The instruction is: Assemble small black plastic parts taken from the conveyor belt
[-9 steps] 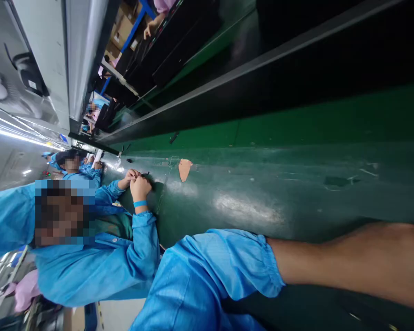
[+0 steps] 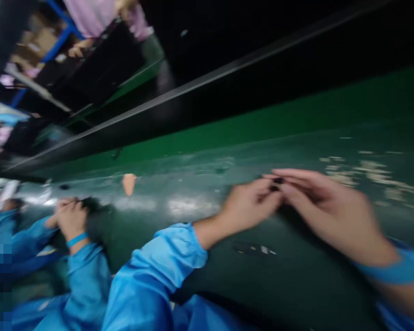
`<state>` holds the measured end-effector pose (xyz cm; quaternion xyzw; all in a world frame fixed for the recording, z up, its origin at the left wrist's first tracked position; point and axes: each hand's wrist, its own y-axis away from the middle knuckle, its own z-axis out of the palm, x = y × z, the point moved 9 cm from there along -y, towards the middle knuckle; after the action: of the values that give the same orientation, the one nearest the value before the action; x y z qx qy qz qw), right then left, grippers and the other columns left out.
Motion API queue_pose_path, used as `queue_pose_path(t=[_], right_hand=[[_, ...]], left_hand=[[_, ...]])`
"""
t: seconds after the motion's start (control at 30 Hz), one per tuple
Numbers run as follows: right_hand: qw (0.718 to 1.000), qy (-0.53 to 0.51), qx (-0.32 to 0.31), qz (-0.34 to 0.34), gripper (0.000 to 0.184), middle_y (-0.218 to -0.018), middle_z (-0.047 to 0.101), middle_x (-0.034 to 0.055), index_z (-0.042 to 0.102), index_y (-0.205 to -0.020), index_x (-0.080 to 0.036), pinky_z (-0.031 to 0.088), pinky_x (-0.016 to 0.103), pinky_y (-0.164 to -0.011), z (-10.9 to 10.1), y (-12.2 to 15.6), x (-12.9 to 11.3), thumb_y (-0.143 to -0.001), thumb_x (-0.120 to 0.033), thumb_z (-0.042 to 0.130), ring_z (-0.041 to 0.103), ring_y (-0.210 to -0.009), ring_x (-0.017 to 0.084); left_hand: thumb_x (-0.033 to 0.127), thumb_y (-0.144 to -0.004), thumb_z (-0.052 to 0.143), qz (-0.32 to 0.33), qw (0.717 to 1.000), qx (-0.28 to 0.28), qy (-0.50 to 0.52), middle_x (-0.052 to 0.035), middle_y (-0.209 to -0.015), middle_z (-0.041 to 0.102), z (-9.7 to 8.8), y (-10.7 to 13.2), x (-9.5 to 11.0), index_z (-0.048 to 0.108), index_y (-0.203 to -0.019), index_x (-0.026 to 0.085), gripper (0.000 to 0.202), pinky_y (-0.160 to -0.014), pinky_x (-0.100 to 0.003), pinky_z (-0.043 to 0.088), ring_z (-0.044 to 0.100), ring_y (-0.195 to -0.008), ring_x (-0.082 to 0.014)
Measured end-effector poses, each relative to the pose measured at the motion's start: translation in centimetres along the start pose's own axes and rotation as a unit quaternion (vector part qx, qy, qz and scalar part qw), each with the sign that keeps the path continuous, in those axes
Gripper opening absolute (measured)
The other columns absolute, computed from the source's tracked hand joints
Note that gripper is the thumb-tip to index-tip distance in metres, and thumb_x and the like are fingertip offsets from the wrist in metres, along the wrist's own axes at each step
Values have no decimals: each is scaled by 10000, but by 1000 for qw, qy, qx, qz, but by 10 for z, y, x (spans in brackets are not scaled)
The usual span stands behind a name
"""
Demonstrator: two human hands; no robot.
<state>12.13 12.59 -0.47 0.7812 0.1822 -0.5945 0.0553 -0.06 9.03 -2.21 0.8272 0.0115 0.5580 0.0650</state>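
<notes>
My left hand [image 2: 246, 207] and my right hand [image 2: 334, 214] meet above the green table [image 2: 207, 280]. Between their fingertips is a small black part [image 2: 278, 182]; blur and fingers hide its exact kind. Both hands are closed in a pinch on it, thumbs and forefingers nearly touching. A blue band [image 2: 396, 269] circles my right wrist. On the table below my left hand lie several small dark pieces [image 2: 251, 249] with pale, shiny spots.
Pale flakes [image 2: 372, 172] are scattered beyond my right hand. A tan scrap [image 2: 129, 184] lies to the left. At far left, a co-worker's hands [image 2: 71, 218] are over the table. A grey-edged rail [image 2: 179, 94] runs along the back, with people in pink beyond.
The view has swung right and down. My right hand has come into view and my left hand shows fully, with the black part between them. The co-worker now appears farther left.
</notes>
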Motion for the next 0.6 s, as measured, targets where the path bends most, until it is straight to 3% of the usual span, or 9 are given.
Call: queue_pose_path(t=[0.1, 0.2, 0.33, 0.47, 0.6], right_hand=[[995, -81, -21, 51, 323, -1166, 763, 105, 699, -1198, -212, 655, 329, -773, 3, -6, 7, -969, -416, 597, 755, -985, 228], [989, -129, -17, 69, 316, -1152, 765, 91, 691, -1197, -203, 652, 303, -715, 6, -12, 11, -978, -393, 567, 755, -925, 200], [986, -157, -19, 43, 286, -1076, 773, 78, 704, -1169, -187, 635, 302, -709, 11, -13, 4, -941, -338, 620, 740, -871, 182], [996, -83, 1, -11, 225, -1055, 788, 56, 755, -1091, -200, 611, 352, -875, 7, -13, -5, -920, -244, 617, 738, -942, 187], [999, -45, -4, -15, 261, -1090, 794, 49, 771, -1114, -205, 606, 352, -875, 6, -15, -4, -924, -228, 594, 750, -959, 192]], left_hand=[[343, -948, 626, 3, 986, -21, 166, -84, -1071, 775, 0, -10, -8, 661, -1121, 156, 257, -831, -300, 595, 749, -929, -199], [415, -901, 697, -10, 972, -50, 228, -103, -1084, 780, 1, -17, -10, 674, -1152, 148, 367, -815, -308, 606, 760, -930, -216], [412, -898, 698, 15, 984, -33, 173, -93, -995, 784, -5, -16, -2, 700, -1084, 139, 330, -776, -281, 592, 751, -859, -195], [355, -936, 636, 40, 995, -14, 87, -57, -841, 752, -8, -14, 0, 706, -1051, 143, 251, -776, -269, 574, 735, -873, -195], [332, -961, 602, 47, 996, -13, 74, -42, -769, 715, -7, -13, -5, 709, -1077, 146, 244, -836, -300, 581, 733, -880, -204]])
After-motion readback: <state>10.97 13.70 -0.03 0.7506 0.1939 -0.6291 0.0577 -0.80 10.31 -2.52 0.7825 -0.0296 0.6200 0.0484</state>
